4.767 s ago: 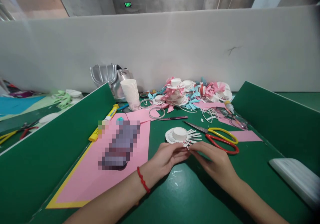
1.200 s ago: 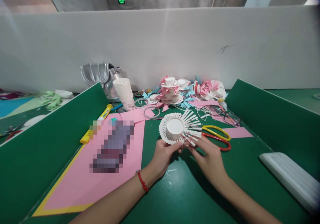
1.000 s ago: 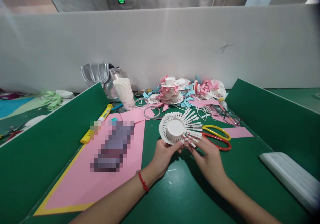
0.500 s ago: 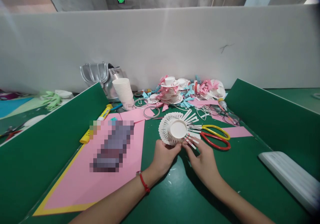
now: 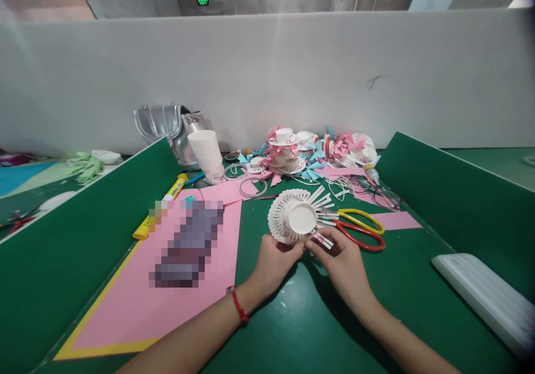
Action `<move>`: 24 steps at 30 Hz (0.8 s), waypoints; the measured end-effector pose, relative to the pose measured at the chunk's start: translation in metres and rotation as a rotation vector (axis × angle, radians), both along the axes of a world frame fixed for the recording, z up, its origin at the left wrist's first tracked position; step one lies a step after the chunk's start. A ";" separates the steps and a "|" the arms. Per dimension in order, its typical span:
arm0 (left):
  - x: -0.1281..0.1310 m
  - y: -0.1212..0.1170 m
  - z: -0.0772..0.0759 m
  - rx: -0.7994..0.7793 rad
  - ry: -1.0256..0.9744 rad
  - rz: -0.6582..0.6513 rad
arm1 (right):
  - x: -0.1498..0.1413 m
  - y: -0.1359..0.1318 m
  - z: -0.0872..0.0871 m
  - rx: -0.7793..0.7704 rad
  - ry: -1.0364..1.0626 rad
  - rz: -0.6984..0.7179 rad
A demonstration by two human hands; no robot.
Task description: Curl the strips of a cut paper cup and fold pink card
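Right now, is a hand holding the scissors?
No, the left hand and right hand pinch the white paper cup; the scissors lie on the table.

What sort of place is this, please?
Probably a craft workstation: red-and-yellow-handled metal scissors, a tall stack of white paper cups and flat pink paper sheets share a green partitioned desk.

Moderate indoor light; a soft glare spot on the glossy green tabletop (image 5: pixel 284 329) just below the hands (image 5: pixel 288 257), shadow beside the right forearm (image 5: pixel 388 329), wide-angle stretching and a dark upper-right corner.
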State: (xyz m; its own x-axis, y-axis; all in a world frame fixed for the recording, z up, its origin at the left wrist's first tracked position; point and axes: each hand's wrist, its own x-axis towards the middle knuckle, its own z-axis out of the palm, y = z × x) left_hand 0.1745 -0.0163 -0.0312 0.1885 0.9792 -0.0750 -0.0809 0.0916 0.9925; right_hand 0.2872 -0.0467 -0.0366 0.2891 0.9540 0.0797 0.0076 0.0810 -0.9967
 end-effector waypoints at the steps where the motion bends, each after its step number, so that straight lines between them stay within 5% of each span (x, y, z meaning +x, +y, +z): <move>1: 0.000 0.000 0.000 0.009 -0.009 -0.012 | 0.000 0.001 0.000 -0.003 0.031 -0.010; 7: -0.003 0.001 0.000 0.078 -0.030 -0.102 | 0.003 0.003 0.001 -0.013 0.122 -0.027; 24: -0.004 0.006 -0.003 0.081 0.015 -0.077 | 0.005 0.004 0.009 -0.038 0.011 -0.006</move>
